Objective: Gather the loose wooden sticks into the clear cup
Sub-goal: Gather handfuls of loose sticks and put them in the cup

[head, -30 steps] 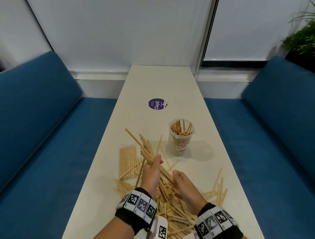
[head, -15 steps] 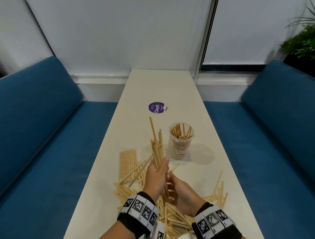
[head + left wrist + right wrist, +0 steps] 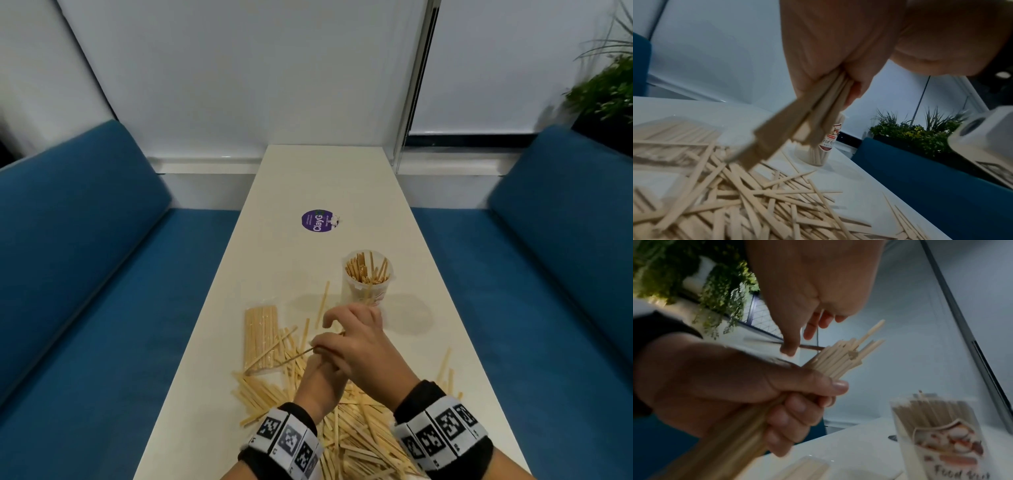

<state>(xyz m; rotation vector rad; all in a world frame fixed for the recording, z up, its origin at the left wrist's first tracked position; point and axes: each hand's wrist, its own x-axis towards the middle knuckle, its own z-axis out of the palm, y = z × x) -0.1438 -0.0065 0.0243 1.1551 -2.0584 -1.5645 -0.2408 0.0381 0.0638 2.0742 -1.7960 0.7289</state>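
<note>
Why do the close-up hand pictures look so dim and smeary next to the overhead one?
Head view: bright and sharp, the clear cup throwing a soft shadow on the table, walls bent by the wide lens. Left wrist view: dim, the gripped bundle of sticks smeared. Right wrist view: dim too, left hand and cup label blurred.

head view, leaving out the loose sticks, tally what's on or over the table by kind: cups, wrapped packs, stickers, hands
cup: 1
wrapped pack: 1
sticker: 1
hands: 2, the left hand gripping a bundle of sticks, the right hand pinching a single stick
total: 5
</note>
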